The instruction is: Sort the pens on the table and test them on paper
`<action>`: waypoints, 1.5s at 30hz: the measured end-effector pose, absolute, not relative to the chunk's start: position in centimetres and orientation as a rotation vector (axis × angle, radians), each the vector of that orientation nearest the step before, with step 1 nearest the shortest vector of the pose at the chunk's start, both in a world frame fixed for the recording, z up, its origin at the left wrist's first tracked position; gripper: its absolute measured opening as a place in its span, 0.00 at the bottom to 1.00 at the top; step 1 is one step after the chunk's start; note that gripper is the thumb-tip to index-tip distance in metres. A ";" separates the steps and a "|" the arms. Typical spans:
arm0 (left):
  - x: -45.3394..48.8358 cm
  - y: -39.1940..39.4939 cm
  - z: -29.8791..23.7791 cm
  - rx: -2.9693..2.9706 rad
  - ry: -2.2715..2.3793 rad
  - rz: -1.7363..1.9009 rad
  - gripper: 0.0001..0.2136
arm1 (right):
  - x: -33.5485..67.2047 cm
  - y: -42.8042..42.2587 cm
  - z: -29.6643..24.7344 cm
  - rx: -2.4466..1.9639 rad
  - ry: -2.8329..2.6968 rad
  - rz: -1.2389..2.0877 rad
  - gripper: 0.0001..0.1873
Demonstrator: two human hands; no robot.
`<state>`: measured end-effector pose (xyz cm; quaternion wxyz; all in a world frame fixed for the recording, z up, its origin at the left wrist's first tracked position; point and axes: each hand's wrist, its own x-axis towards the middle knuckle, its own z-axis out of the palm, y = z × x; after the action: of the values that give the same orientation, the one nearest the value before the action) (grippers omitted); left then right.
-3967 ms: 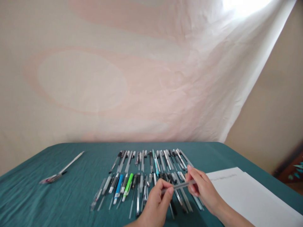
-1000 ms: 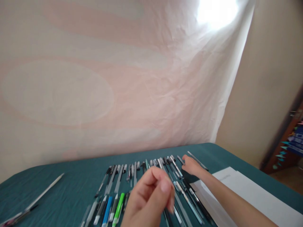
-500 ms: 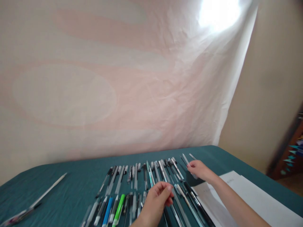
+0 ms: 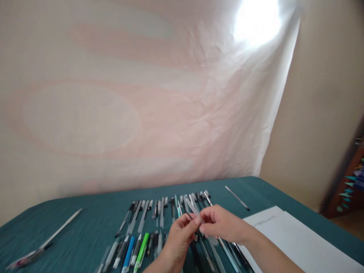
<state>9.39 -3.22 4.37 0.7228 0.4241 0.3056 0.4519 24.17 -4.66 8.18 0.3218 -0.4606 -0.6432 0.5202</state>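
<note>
My hands meet over the rows of pens. My right hand (image 4: 223,224) is closed on a pale translucent pen (image 4: 192,206), whose upper end points up and left. Fingertips pressed together, my left hand (image 4: 182,237) pinches a thin dark stick (image 4: 189,215) right beside that pen; whether it is a refill or part of the pen I cannot tell. Below the hands lie several long dark and clear pens, partly hidden. A green marker (image 4: 141,250) and a blue marker (image 4: 129,253) lie in the near row, left of my left hand.
A far row of pens (image 4: 143,216) runs across the green cloth (image 4: 93,223). One single pen (image 4: 237,198) lies at the right, beyond the white paper sheets (image 4: 287,239). At far left is a long white stick-like item (image 4: 61,230). A pale curtain (image 4: 170,113) hangs behind.
My right hand has come left from the table's right side, bringing the translucent pen to my left hand. The left hand's fingers now pinch the dark stick. The single pen at right is uncovered.
</note>
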 end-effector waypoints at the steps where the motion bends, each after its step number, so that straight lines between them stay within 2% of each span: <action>1: 9.3 -3.0 4.2 0.923 0.653 0.998 0.14 | 23.9 -4.7 8.1 -1.210 -1.687 1.372 0.04; 8: 9.0 -2.0 3.5 0.796 0.582 1.001 0.12 | 23.5 -4.5 7.6 -1.183 -1.636 1.385 0.01; 16: 7.1 0.8 5.5 0.569 0.544 1.184 0.09 | 23.5 -4.8 7.7 -1.231 -1.582 1.504 0.07; 20: 5.1 3.4 6.4 0.377 0.456 1.281 0.05 | 23.8 -5.3 8.7 -1.205 -1.585 1.546 0.09; 28: 5.0 3.8 4.4 0.255 0.539 1.247 0.02 | 26.6 -5.6 10.6 -1.301 -1.681 1.342 0.12; 32: 5.2 3.6 4.1 0.215 0.586 1.250 0.05 | 28.0 -5.6 11.1 -1.398 -1.683 1.241 0.13; 45: 6.2 2.5 4.7 0.219 0.623 1.245 0.05 | 28.4 -5.2 10.9 -1.472 -1.681 1.241 0.15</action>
<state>6.18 2.54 4.71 0.7619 0.1007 0.2862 0.5723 28.36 -5.16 10.86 0.2887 -0.5514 -0.6296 0.4649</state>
